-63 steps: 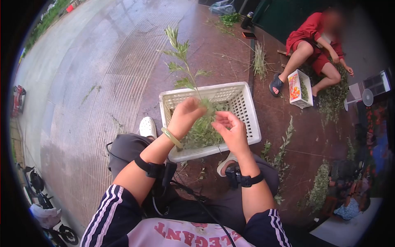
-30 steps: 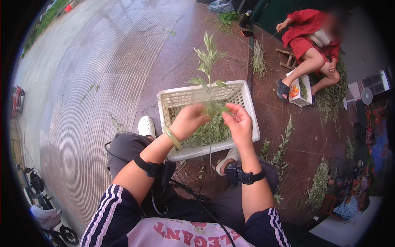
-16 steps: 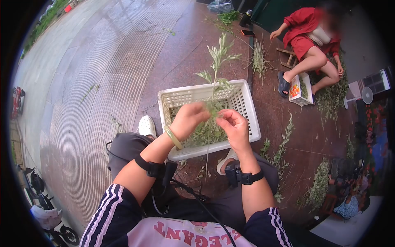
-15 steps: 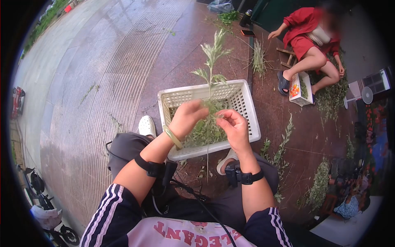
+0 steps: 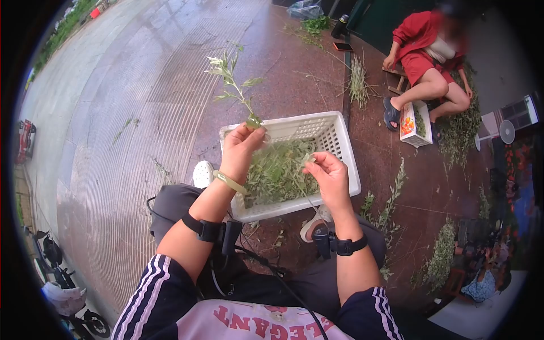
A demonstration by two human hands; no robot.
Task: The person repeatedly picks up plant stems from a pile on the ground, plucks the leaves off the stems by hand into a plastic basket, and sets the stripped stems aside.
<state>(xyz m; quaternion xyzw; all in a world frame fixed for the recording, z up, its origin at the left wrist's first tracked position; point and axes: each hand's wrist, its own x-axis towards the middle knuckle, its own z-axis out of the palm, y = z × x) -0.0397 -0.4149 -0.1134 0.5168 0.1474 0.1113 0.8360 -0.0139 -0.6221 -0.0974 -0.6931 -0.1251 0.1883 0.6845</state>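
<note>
My left hand (image 5: 243, 148) is closed on a leafy stem (image 5: 237, 88), whose pale green top points up and to the left past the basket's back left rim. Over the right part of the white basket (image 5: 354, 164), my right hand (image 5: 330, 177) pinches a small green leaf (image 5: 306, 161). A thin bare stem runs slantwise below the fingers of my right hand. Loose green leaves (image 5: 280, 175) cover the bottom of the basket, which stands on the floor in front of my knees.
At the upper right a person in red (image 5: 422, 48) sits by a small white box (image 5: 416, 130). Stripped stems (image 5: 358, 85), a phone (image 5: 343, 47) and a bottle (image 5: 340, 25) are on the floor farther back. Leafy branches (image 5: 391, 198) lie right of the basket.
My hands have moved apart. The leafy top has swung left and tilted with my left hand, while my right hand stays over the basket. The person in red has lowered one arm.
</note>
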